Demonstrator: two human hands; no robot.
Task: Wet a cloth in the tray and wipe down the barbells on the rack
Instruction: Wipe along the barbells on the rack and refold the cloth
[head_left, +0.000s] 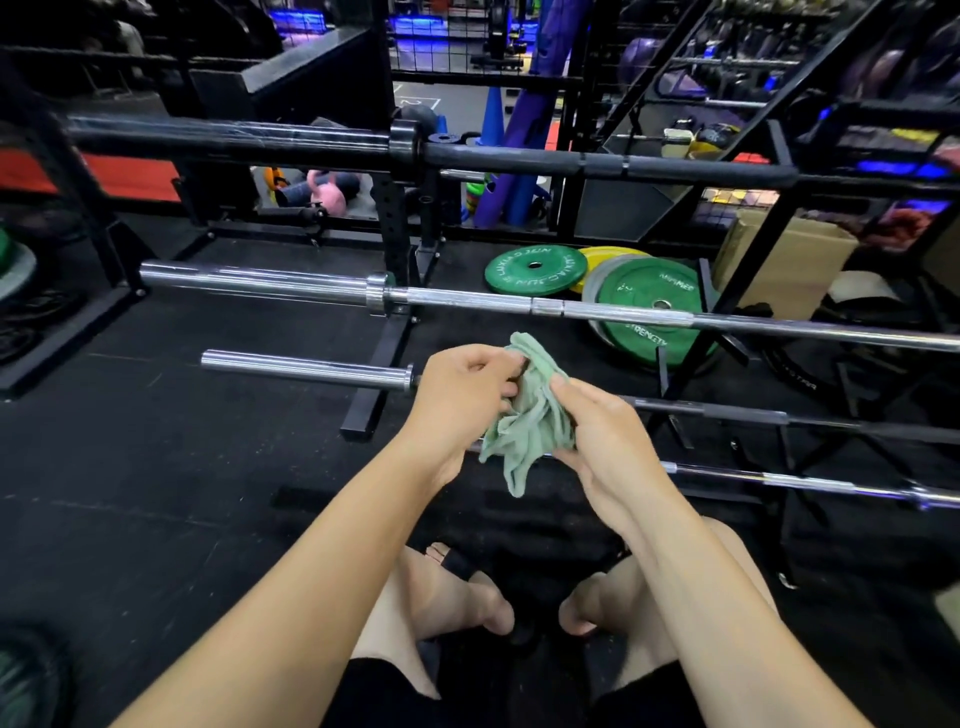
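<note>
Both hands meet in front of the rack (363, 410), working a crumpled green cloth (530, 421) between them. The left hand (462, 400) has its fingers (501, 364) curled shut on the cloth's upper left side, and the right hand (597, 431) presses in from the right, thumb and fingers pinching the bunched fabric; a loose tail of the cloth hangs below the hands. The cloth is held in the air just in front of the short chrome barbell (306, 368), whose sleeve end juts out to the left of the left hand. Above it lies a longer chrome barbell (467, 299) across the rack, and higher still a black barbell (519, 158). Another chrome bar (810, 483) runs off to the right, low beside the right wrist. Green weight plates (535, 270) lie on the black floor (156, 467) behind the rack. The person's bare knees and feet show at the bottom of the view.
</note>
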